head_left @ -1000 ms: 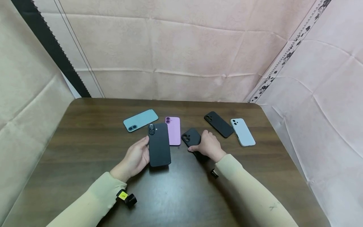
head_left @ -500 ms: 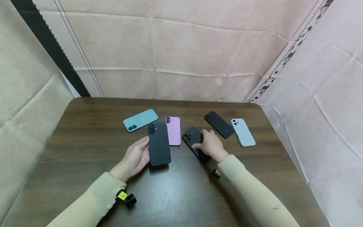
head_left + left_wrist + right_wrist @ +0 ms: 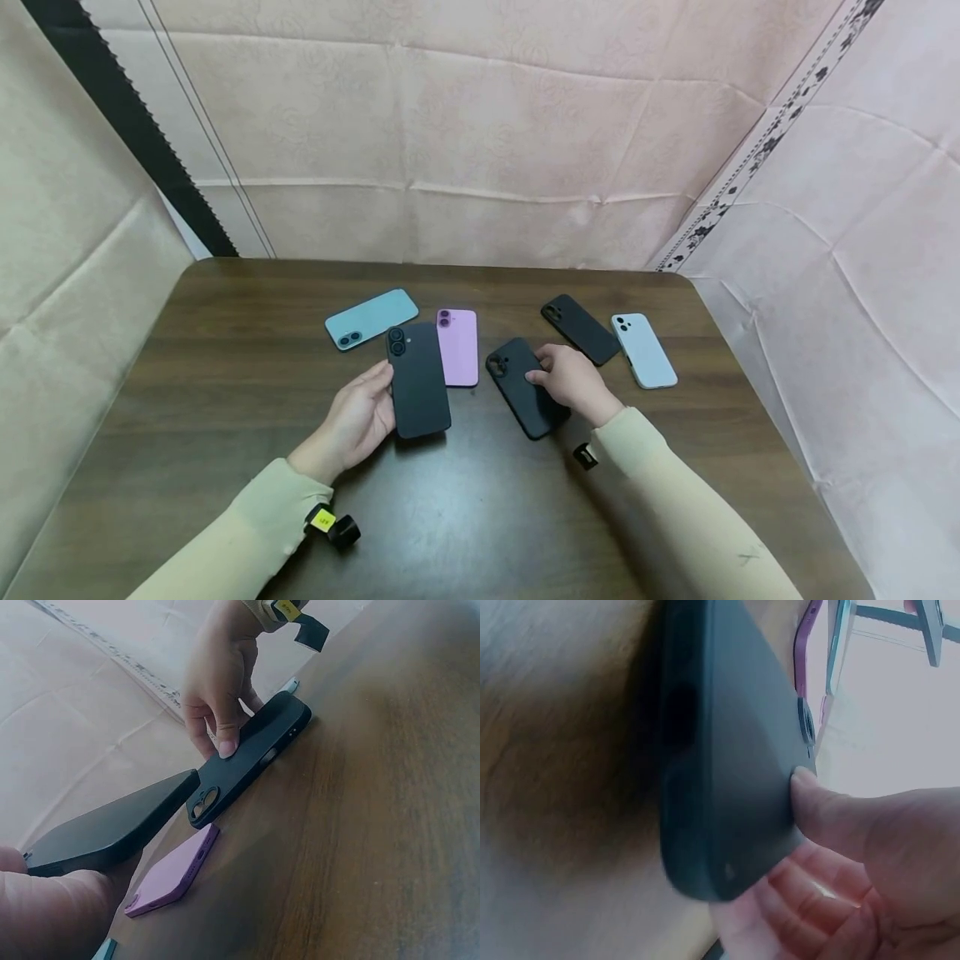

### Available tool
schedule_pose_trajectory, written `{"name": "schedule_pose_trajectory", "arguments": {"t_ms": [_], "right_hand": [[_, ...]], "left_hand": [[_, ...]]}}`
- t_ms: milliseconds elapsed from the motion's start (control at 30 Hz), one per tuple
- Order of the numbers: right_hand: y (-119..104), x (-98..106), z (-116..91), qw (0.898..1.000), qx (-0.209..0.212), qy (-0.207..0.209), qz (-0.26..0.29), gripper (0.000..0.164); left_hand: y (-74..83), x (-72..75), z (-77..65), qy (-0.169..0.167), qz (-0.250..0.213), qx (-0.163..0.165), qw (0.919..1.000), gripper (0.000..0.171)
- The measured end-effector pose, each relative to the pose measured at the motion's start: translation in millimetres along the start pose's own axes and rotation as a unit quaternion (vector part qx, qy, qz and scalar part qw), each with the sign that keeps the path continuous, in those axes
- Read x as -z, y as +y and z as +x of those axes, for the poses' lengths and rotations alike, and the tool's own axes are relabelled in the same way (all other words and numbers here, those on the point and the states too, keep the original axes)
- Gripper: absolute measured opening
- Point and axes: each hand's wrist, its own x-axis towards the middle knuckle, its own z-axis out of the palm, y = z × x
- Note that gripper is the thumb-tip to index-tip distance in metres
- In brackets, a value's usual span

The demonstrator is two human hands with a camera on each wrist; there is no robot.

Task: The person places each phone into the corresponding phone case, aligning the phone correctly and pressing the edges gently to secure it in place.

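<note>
Slantwise, black case (image 3: 525, 396), cutout (image 3: 497, 365) far-left.

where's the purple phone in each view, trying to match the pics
Head: purple phone just left of centre, slightly below mid-height.
Left wrist: purple phone left of centre, in the lower half.
Right wrist: purple phone at the top, right of centre, only a thin edge showing.
Shared landmark: the black case in the right grip.
</note>
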Motion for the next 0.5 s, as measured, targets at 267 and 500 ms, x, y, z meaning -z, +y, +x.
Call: {"name": "schedule_pose_trajectory", "arguments": {"t_ms": [267,500], "right_hand": [[9.7,2.5,-0.9,0.998,0.019,-0.002,0.063,0.037],[15.7,4.6,0.2,0.993,0.022,0.0,0.117,0.037]], "left_hand": [[-1.8,0.1,2.6,0.017,-0.009,0.003,0.9998,0.056],[-3.9,0.7,3.9,0.0,-0.009,-0.004,1.0,0.054]]}}
